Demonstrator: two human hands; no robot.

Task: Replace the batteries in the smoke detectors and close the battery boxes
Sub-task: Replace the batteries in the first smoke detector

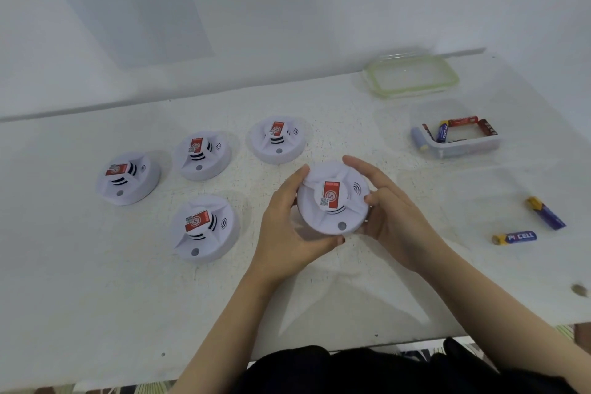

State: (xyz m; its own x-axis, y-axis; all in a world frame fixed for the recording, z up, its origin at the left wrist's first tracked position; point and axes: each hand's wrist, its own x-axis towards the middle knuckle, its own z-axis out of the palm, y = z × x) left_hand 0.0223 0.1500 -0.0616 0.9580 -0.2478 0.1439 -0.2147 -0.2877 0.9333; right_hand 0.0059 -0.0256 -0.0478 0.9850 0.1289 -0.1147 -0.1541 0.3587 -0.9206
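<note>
A white round smoke detector (332, 201) with a red label is held face up just above the table between both hands. My left hand (287, 227) grips its left and lower rim, and my right hand (383, 201) clasps its right rim. Several more white detectors stand face up on the table: one (277, 141) behind the held one, one (203, 155) and one (128, 177) further left, and one (204, 229) in front. Two loose blue and yellow batteries (515, 237) (546, 213) lie at the right.
A clear plastic box (463, 145) holding several batteries stands at the back right, with one battery (419, 137) against its left side. Its green-rimmed lid (412, 75) lies behind it by the wall. The white table's front edge (351, 350) runs just before my body.
</note>
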